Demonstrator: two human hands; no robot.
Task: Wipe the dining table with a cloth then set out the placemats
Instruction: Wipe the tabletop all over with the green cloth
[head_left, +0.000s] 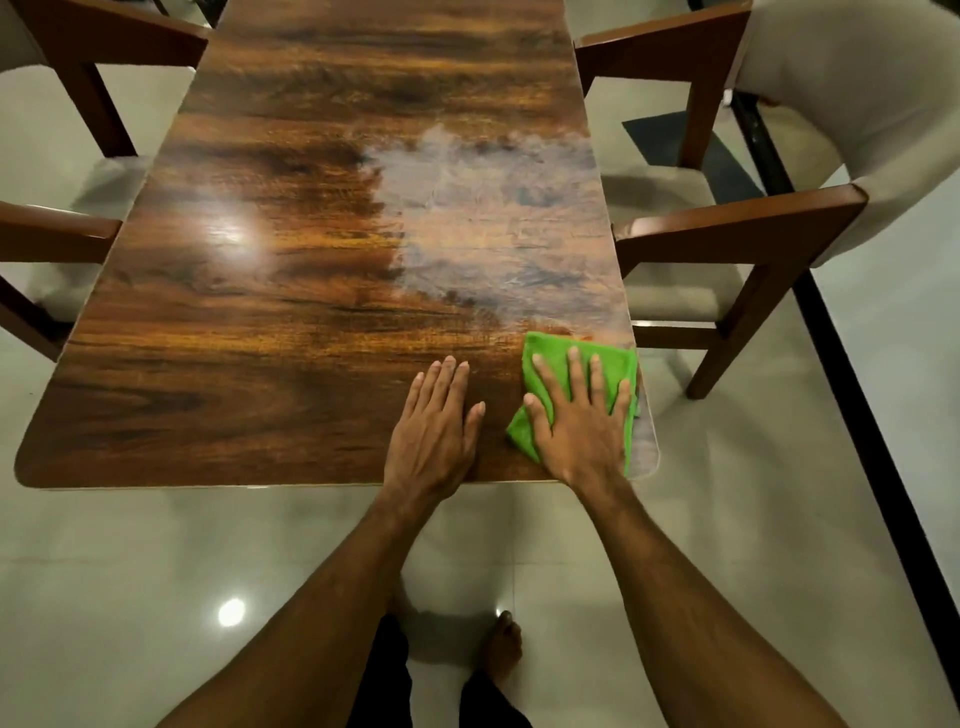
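A glossy dark wooden dining table (249, 312) stretches away from me. A folded green cloth (550, 353) lies on its near right corner. My right hand (582, 415) presses flat on the cloth with fingers spread. My left hand (436, 421) rests flat on the bare wood just left of the cloth, fingers together, holding nothing. A hazy, smeared damp patch (493, 218) covers the right half of the tabletop beyond the cloth. No placemats are in view.
Wooden chairs with pale cushions stand along both sides: two on the right (737, 244) and two on the left (57, 234). The floor is shiny pale tile with a black strip (852, 395) at right. My bare foot (501, 649) stands below the table's near edge.
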